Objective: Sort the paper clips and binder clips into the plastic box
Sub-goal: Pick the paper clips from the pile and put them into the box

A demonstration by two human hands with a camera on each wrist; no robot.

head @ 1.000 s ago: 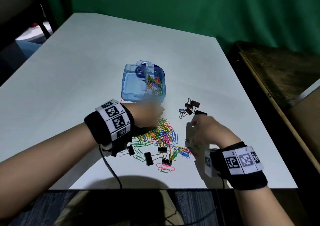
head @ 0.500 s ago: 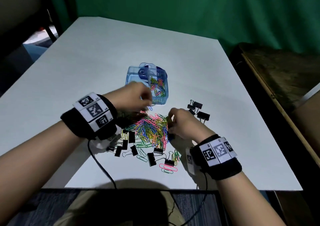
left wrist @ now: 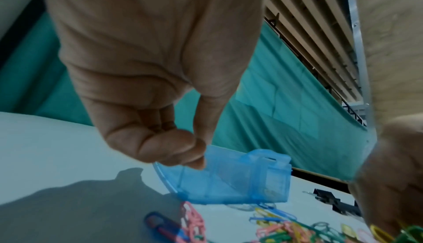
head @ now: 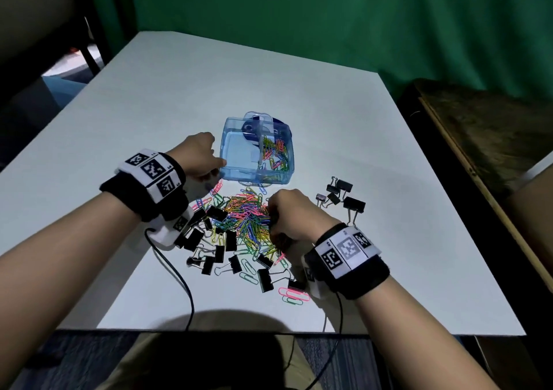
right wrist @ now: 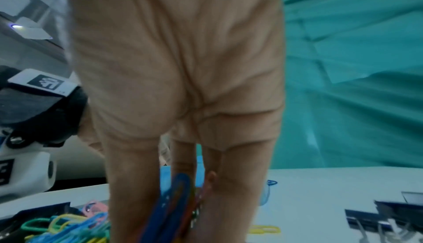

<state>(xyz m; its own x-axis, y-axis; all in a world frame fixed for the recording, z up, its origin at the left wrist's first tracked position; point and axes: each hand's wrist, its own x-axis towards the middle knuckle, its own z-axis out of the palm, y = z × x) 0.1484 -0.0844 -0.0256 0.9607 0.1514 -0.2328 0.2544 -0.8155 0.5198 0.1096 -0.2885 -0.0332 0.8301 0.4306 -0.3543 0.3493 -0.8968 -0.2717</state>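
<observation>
Showing the right hand [head: 288,214] pinching a bunch of paper clips [right wrist: 181,209] from the pile, with the plastic box [head: 239,162] just beyond it, far-left, steadied at its left edge by the curled left hand [head: 197,158].

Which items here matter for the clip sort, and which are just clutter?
Job:
box, gripped at its near-left edge by left hand
paper clips, some pinched by right hand
binder clips

Clutter:
wooden bench
green curtain
cables
</observation>
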